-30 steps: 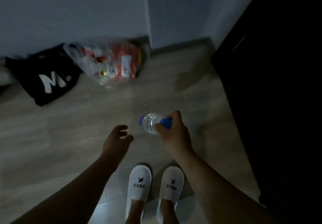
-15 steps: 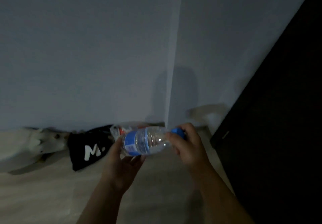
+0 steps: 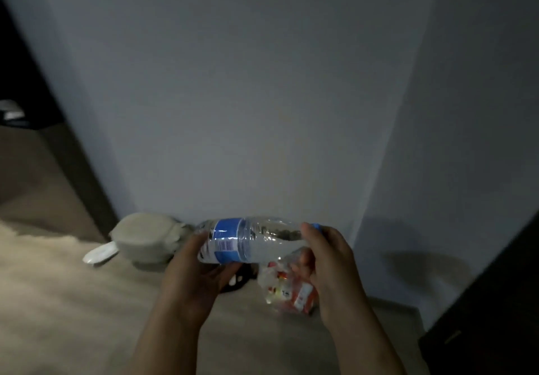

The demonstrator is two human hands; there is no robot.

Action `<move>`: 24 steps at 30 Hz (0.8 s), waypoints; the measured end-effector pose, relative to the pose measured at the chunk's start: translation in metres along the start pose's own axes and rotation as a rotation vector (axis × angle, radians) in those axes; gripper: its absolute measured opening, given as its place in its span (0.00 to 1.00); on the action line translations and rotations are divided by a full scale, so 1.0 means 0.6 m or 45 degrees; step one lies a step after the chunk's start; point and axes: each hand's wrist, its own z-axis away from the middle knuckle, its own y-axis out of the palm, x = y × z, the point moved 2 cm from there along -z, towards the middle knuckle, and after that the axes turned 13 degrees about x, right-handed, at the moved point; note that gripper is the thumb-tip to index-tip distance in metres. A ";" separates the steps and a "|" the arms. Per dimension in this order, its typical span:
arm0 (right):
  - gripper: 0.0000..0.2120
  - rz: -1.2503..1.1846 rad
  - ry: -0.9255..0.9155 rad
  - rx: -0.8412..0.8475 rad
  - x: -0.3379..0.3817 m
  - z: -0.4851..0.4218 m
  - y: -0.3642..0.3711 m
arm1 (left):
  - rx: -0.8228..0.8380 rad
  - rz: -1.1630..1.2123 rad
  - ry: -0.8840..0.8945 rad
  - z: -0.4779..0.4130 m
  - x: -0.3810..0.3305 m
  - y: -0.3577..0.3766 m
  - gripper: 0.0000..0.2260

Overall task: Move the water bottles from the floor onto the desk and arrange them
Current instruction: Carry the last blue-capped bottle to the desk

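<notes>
A clear plastic water bottle (image 3: pixel 250 240) with a blue label and blue cap lies sideways in the air between both hands, cap to the right. My left hand (image 3: pixel 194 275) cups the bottle's base from below, fingers curled up around it. My right hand (image 3: pixel 326 261) grips the neck and cap end. The desk is not in view, and no other bottles show.
A clear plastic bag of red and white packets (image 3: pixel 288 290) lies on the wooden floor below the bottle. A grey lumpy bag (image 3: pixel 145 237) with a white slipper (image 3: pixel 99 253) sits at the wall's foot on the left. Dark furniture (image 3: pixel 490 316) stands at the right.
The bottle was lifted from near the floor by my right hand, then my left hand took its base. The view has risen and swung left, with the bottle level in front of me.
</notes>
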 end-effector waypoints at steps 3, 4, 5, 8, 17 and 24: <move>0.04 0.001 0.055 0.120 -0.020 0.015 0.033 | -0.131 0.066 0.109 0.051 -0.021 -0.029 0.06; 0.04 0.004 0.078 0.166 -0.029 0.020 0.049 | -0.174 0.091 0.134 0.068 -0.028 -0.046 0.06; 0.05 0.002 0.091 0.200 -0.036 0.021 0.063 | -0.203 0.105 0.141 0.079 -0.033 -0.059 0.06; 0.04 0.033 0.173 0.332 -0.067 0.034 0.126 | -0.340 0.150 0.183 0.120 -0.054 -0.120 0.04; 0.01 0.079 0.276 0.736 -0.131 0.063 0.365 | -0.645 0.334 0.380 0.198 -0.165 -0.312 0.02; 0.02 0.097 0.343 0.858 -0.226 0.074 0.643 | -0.800 0.335 0.514 0.260 -0.333 -0.512 0.03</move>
